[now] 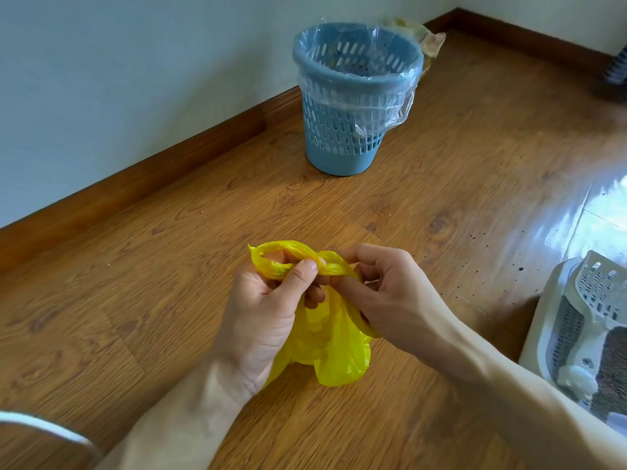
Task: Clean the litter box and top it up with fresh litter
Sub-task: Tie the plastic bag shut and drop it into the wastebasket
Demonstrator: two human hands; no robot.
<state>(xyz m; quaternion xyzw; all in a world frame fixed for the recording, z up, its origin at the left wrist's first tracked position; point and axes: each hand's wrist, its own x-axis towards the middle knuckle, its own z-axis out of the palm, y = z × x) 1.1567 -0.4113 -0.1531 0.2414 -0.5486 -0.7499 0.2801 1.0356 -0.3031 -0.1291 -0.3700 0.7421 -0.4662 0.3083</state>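
A small yellow plastic bag [330,347] hangs between both hands above the wooden floor. My left hand [268,310] pinches one twisted handle of the bag between thumb and fingers. My right hand [390,293] grips the other handle, and the two handles cross between the hands. The bag's body sags below, slightly filled. At the right edge sits the white litter box [539,337], with a white slotted scoop [600,286] resting in it and dark litter inside.
A blue slotted waste bin [353,96] lined with a clear bag stands near the wall corner. A crumpled yellowish bag [429,39] lies behind it. Dark litter grains [498,262] are scattered on the floor by the box. A brown skirting board [135,178] runs along the wall.
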